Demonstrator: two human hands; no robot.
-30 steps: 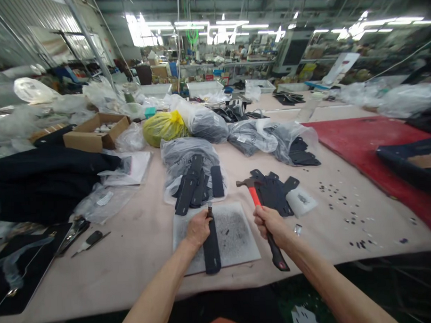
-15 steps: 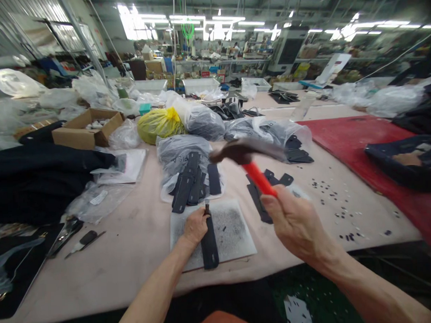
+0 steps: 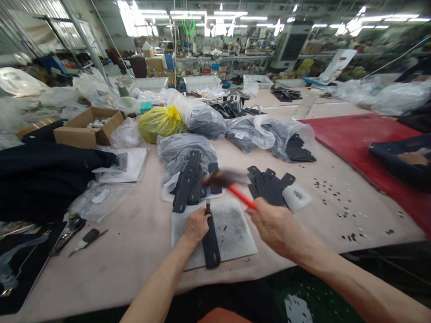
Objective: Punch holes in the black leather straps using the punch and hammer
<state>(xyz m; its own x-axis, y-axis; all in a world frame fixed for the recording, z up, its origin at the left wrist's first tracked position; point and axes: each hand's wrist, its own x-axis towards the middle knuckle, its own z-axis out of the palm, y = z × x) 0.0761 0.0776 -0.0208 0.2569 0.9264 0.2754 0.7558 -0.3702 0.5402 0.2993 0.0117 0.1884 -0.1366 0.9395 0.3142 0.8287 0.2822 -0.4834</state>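
My left hand grips a small metal punch upright on the far end of a long black strip. Beneath the strip lies a white board covered in dark marks. My right hand is closed round the red handle of a hammer; the blurred head hangs just above and right of the punch, apart from it. Beyond the board, more black strips rest on a plastic bag. Another pile of black pieces lies behind my right hand.
A cardboard box, a yellow bag and grey plastic bags stand farther back. Dark cloth covers the left side. Small bits are scattered at right, near a red sheet; another person's hand shows there.
My right hand and the hammer have moved down and left, closer to the punch. My left hand keeps its hold on the punch. The view has shifted slightly.
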